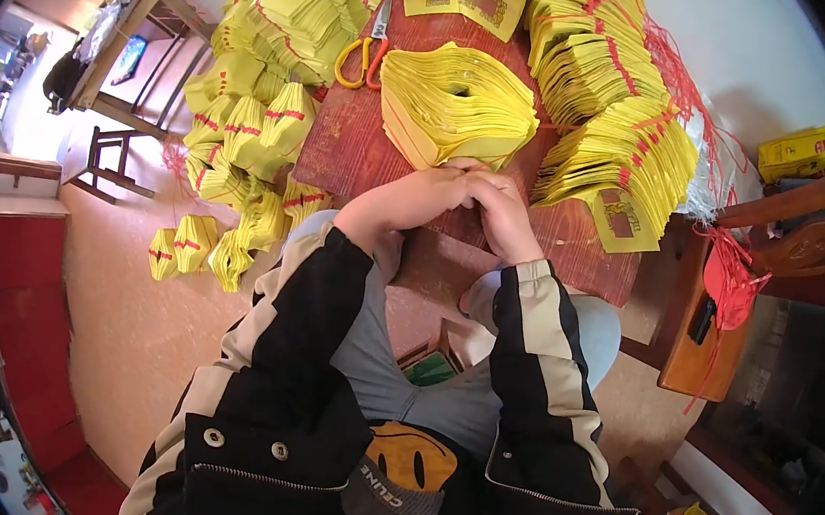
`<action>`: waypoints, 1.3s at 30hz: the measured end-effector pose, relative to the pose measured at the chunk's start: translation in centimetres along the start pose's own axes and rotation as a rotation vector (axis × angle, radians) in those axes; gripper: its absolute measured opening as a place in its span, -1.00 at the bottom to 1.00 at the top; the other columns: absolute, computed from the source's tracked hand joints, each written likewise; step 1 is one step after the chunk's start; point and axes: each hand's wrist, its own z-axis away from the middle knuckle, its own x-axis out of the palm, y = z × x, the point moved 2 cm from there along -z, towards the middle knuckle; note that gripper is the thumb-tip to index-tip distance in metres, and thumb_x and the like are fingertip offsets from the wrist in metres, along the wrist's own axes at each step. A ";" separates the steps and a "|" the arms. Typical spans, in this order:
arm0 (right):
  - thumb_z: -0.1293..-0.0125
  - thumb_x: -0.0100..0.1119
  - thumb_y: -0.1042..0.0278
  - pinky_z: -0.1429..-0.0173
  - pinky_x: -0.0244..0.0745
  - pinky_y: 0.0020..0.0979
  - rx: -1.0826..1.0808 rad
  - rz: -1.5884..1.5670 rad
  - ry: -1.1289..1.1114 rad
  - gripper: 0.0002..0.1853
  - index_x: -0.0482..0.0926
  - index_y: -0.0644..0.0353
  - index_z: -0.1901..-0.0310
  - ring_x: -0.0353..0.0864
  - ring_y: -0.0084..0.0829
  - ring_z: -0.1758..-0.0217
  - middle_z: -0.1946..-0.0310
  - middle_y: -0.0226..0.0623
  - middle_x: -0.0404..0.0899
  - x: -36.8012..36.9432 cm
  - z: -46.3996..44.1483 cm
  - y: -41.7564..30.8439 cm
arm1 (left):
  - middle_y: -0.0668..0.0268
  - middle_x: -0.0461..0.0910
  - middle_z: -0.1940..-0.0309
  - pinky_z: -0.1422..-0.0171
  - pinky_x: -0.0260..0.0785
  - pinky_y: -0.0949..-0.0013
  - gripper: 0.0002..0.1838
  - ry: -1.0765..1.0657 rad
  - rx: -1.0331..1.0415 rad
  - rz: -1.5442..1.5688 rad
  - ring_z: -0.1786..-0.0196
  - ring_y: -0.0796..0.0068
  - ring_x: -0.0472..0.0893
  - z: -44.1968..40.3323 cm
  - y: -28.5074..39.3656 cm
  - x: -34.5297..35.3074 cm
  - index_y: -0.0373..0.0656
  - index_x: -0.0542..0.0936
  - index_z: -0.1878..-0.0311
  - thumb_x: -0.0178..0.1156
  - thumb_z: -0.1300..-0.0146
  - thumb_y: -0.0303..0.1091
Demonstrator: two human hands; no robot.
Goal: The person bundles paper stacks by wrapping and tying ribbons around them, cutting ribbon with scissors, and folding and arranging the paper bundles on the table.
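Note:
My left hand [436, 192] and my right hand [500, 206] meet at the near side of a fanned bundle of folded yellow paper [416, 107]. Both have their fingers drawn together, touching one another just below the bundle. What they grip, if anything, is hidden behind the fingers. The bundle rests on a red wooden table [348, 150], its folds spread around a small dark gap in the middle. Scissors [382, 25] with yellow and orange handles lie left of the bundle, blades pointing away from me.
Tied stacks of yellow paper [634, 160] line the table's right side, with red strips [670, 58] trailing beside them. Another printed yellow stack [460, 1] stands at the back. Many yellow bundles [270, 132] are heaped left of the table. A wooden chair [798, 223] stands at right.

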 end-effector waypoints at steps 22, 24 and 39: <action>-0.45 0.17 0.33 0.06 0.43 -0.49 0.096 -0.070 -0.004 -0.72 0.78 0.37 0.20 0.57 -0.57 0.26 0.28 -0.33 0.76 0.2 -1.1 -2.7 | 0.16 0.67 0.38 0.13 0.49 -0.08 -0.80 0.281 0.214 -1.138 0.21 0.01 0.70 1.3 0.2 1.0 -0.09 0.64 0.25 0.07 -0.39 -0.26; -0.44 0.19 0.34 0.00 0.47 -0.49 0.106 0.068 -0.053 -0.74 0.80 0.35 0.20 0.63 -0.54 0.20 0.24 -0.33 0.78 0.0 -1.3 -3.2 | 0.17 0.67 0.37 0.12 0.49 -0.07 -0.82 0.283 0.207 -1.142 0.20 0.02 0.70 1.2 -0.2 1.1 -0.09 0.64 0.25 0.09 -0.38 -0.27; -0.45 0.17 0.44 -0.19 0.56 -0.32 0.118 -0.609 0.080 -0.84 0.69 0.33 0.16 0.72 -0.40 0.11 0.24 -0.24 0.75 -2.1 -2.2 -0.5 | 0.11 0.71 0.33 0.00 0.53 -0.04 -0.84 0.296 0.031 -1.074 0.12 0.01 0.71 2.9 2.6 0.3 -0.13 0.66 0.27 0.18 -0.25 -0.28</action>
